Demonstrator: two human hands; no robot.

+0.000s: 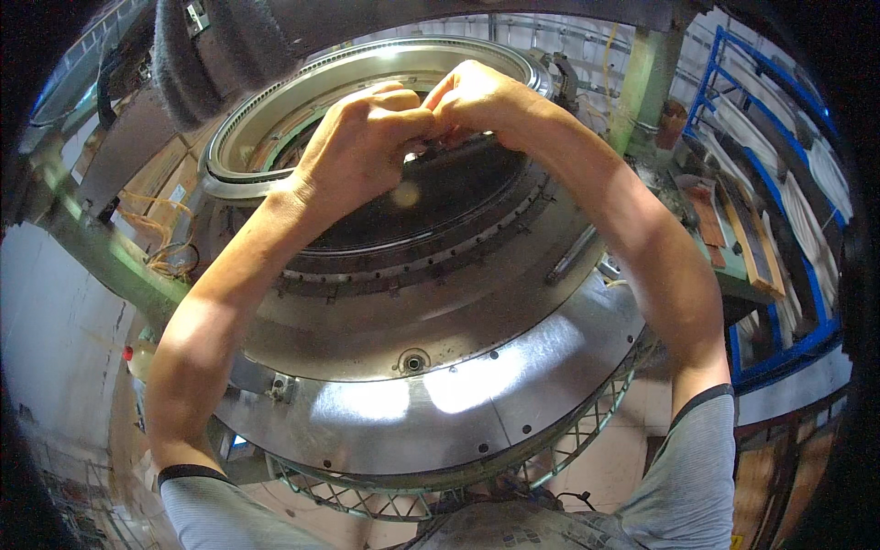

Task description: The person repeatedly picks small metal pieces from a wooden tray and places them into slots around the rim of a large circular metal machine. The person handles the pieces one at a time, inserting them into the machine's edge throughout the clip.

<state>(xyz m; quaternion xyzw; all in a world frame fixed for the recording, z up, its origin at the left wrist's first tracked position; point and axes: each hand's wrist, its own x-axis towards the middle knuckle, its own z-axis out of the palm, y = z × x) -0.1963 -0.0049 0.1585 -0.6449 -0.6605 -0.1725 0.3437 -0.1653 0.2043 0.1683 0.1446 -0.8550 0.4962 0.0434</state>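
Observation:
My left hand point(364, 133) and my right hand point(481, 103) meet above a large round metal machine. The fingers of both are curled and pinched together, fingertip to fingertip. Whatever they pinch is hidden or too small to name; a small bright glint shows just under the fingers. Beneath and behind them lies a shiny metal ring point(240, 174) with a finely toothed rim. Inside and below it is a dark round opening. Closer to me, a wide polished steel flange point(367, 426) with bolt holes curves around the machine's base.
Grey fuzzy cables point(179, 78) hang at the upper left. Green posts point(642, 87) stand at both sides. To the right are a bench with wooden boards point(750, 234) and a blue rack point(779, 197) of pale rolls. Green lattice point(353, 500) runs below the flange's front edge.

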